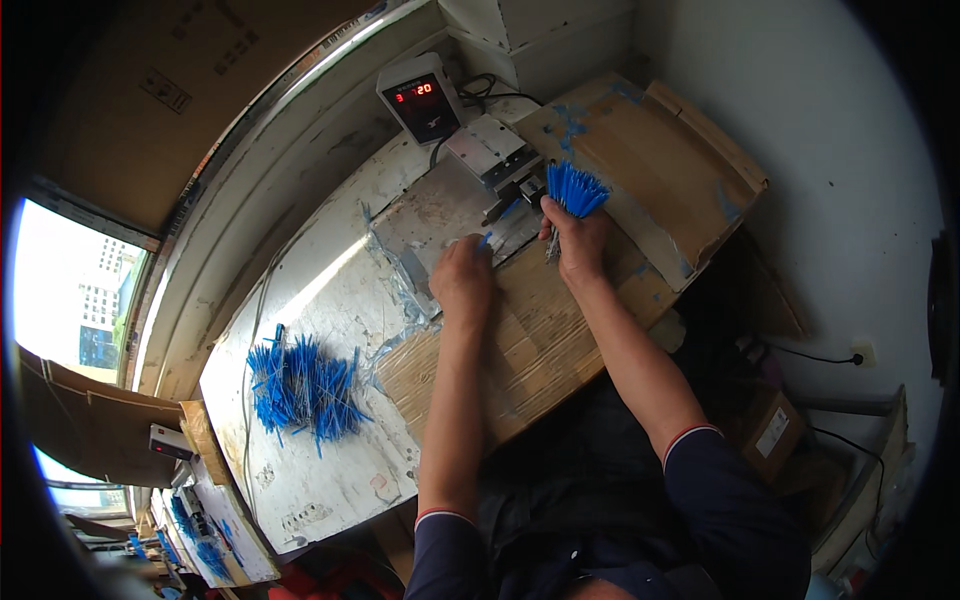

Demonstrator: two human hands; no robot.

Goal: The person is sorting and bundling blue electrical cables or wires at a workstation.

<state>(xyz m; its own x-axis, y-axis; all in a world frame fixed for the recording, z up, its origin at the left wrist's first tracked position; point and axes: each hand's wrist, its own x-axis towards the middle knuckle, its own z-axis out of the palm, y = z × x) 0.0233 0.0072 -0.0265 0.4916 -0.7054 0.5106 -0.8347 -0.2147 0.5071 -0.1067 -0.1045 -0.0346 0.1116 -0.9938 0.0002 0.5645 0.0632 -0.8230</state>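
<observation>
My right hand (578, 240) is closed around a bundle of thin blue wires (577, 188), whose blue ends fan out above the fist and whose silvery ends stick out below. My left hand (463, 278) has its fingers pinched, with a short blue wire tip (486, 240) showing at them. Both hands are close to a small metal bench machine (492, 150) on a flat metal plate (430, 208). Another bit of blue (511, 209) lies by its working end. Left of my left forearm, a loose heap of blue wires (305, 388) is spread on the table.
A white box with a red lit display (420, 98) stands behind the machine, with black cables. Worn cardboard (480, 370) covers the table's near edge, and a cardboard box (650, 160) sits to the right. The white tabletop (345, 310) extends left, toward another bench (240, 545).
</observation>
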